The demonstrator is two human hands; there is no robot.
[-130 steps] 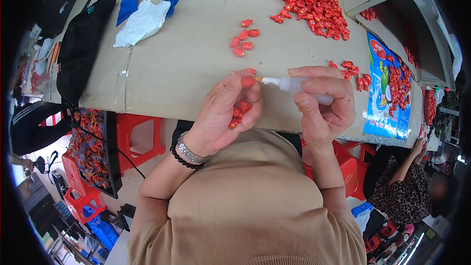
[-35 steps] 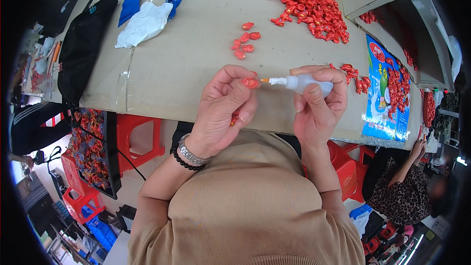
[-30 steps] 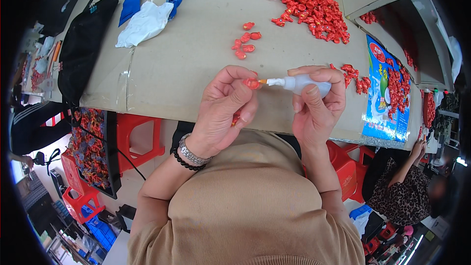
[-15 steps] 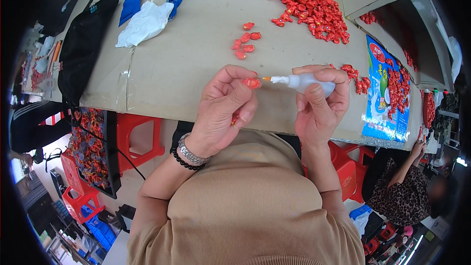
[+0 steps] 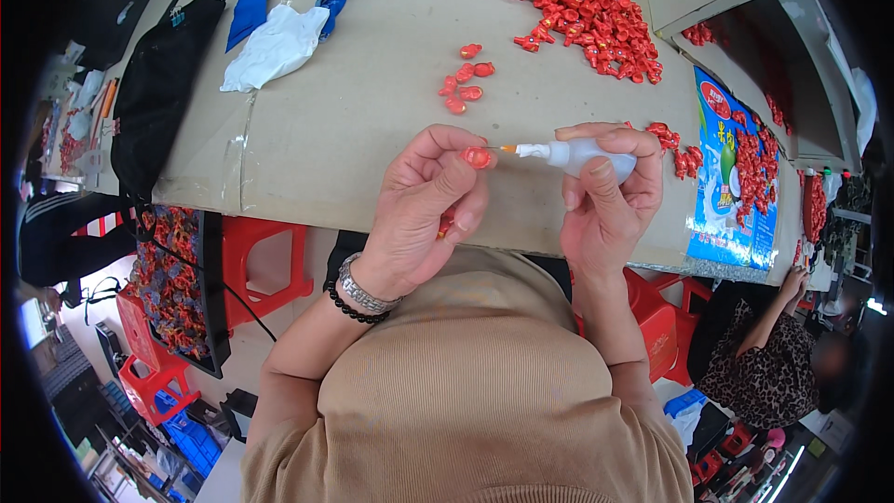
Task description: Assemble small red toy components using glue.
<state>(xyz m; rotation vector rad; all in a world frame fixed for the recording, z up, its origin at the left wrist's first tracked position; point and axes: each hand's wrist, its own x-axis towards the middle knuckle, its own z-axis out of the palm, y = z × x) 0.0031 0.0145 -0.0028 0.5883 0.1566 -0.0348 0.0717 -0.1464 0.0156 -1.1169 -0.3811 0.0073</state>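
Piece: small red piece, light, stiff, pinched at left hand fingertips.
Bottle: squeeze bottle, soft, right hand closed around it, nozzle at 9 o'clock.
Place: over the worktop edge.

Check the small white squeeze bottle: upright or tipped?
Tipped. The small white squeeze bottle lies sideways in the right hand, orange nozzle pointing at the small red piece.
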